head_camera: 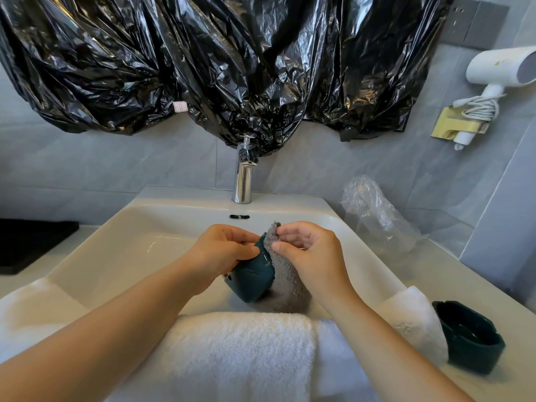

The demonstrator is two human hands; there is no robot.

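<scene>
Black plastic sheeting [203,62] hangs on the grey tiled far wall above a white sink [130,245] set in the counter [452,274]. A white towel [232,352] drapes over the sink's near rim. Over the basin, the glossy dark-teal cup [252,281] sits tilted, with its long axis near to far. The left hand [223,250] has a closed grip on the cup. The right hand [313,250] pinches a fluffy grey cloth [285,280] against the cup's right side.

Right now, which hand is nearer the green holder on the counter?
Right. The right hand is over the sink, left of the holder; the left hand is farther left.
</scene>
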